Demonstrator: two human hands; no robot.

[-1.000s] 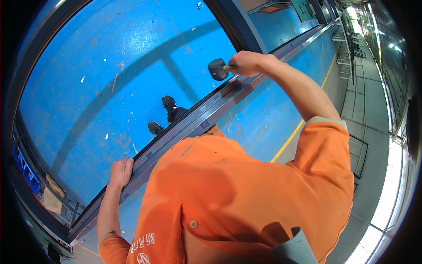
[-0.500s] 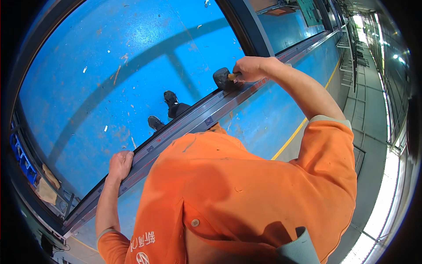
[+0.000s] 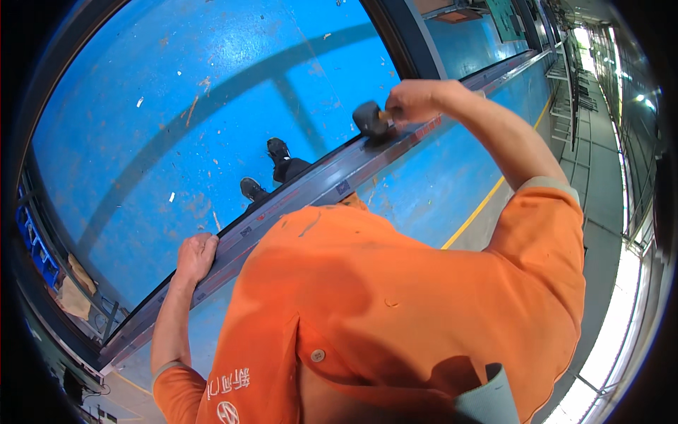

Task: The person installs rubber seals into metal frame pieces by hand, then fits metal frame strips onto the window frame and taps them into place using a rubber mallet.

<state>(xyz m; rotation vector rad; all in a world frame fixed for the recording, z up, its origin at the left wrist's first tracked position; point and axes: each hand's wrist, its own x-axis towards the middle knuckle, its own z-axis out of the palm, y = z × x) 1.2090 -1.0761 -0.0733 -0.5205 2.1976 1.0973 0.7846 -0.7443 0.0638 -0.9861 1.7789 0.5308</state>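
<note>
1 mallet [image 3: 368, 119] clenched in right fingers [image 3: 400, 99]; left fingers [image 3: 205, 245] on frame [image 3: 308, 189], grip unclear; blue crate [image 3: 37, 247], contents indistinct.

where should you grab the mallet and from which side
The mallet is probably best gripped by its handle, coming from the person's right, as the right hand holds it now. The bulky dark head lies at the left, near the frame bar, while the slim handle points right, giving a fist something narrow to close around.
</note>
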